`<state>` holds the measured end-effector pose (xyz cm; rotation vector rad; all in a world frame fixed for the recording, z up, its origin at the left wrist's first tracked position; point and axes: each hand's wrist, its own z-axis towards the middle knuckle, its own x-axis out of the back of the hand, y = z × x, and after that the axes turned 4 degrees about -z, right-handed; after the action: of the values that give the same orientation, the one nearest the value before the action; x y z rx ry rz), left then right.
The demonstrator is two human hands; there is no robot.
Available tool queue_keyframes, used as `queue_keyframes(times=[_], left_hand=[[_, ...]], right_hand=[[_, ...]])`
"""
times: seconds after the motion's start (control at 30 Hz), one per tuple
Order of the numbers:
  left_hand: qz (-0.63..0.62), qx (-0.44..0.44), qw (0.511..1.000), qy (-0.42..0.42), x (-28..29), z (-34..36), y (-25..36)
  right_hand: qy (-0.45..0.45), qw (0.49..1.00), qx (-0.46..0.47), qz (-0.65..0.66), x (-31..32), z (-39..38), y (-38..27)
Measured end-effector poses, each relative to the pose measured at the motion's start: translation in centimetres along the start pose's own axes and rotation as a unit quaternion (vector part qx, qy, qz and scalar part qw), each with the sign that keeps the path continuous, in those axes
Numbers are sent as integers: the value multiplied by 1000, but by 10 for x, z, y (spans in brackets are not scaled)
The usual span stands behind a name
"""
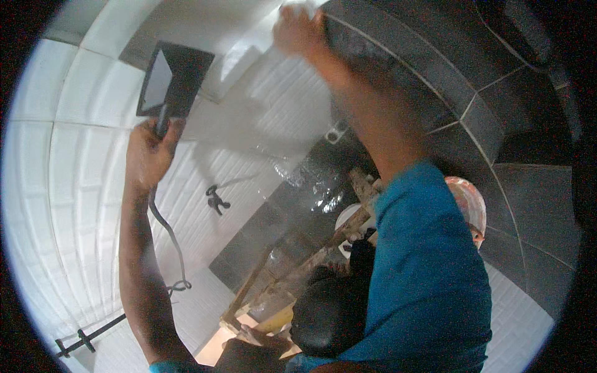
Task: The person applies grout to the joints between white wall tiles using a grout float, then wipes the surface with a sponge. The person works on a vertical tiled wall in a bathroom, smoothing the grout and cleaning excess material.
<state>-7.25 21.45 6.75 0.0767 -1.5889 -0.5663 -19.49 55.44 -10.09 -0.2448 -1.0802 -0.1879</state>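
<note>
My left hand (149, 152), raised beside the white tiled wall, is closed around a black handle (163, 119). A dark flexible hose (166, 227) hangs below that hand. Just above the handle is a dark square shape (189, 78) with a pale slanted panel; whether it joins the handle I cannot tell. Stretched far forward, my right hand (300, 30) is at the bright upper part of the wall. Motion blurs its fingers, and a pale patch at their tips cannot be made out.
A black wall tap (216, 200) sticks out at centre left, and a black rail (102, 329) at lower left. Below me stands a rough wooden frame (292, 270). Wet, shiny dark tiles (326, 202) lie beyond it. A stained white bucket (467, 199) is at right.
</note>
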Motion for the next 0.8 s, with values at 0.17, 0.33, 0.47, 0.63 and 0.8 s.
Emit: queue_keyframes(times=[0.17,0.33,0.47,0.63,0.8], left_hand=[[-73,40,997,1,-5,-9,-1],[-63,-17,998,9,-11,-8,-6],[-42,-25,999,-1,-8,-6,-14],[-68,-25,997,-3,-7,0,-14],[-55,19,998,-12,-5,-1,-9]], right_hand=[[47,994,-32,-93,-3,-5,8],[124,979,-33,-157,-11,-11,11],[195,964,37,-176,-14,-24,6],[93,984,35,-151,-15,-31,3],[164,976,76,-124,-18,-11,11]])
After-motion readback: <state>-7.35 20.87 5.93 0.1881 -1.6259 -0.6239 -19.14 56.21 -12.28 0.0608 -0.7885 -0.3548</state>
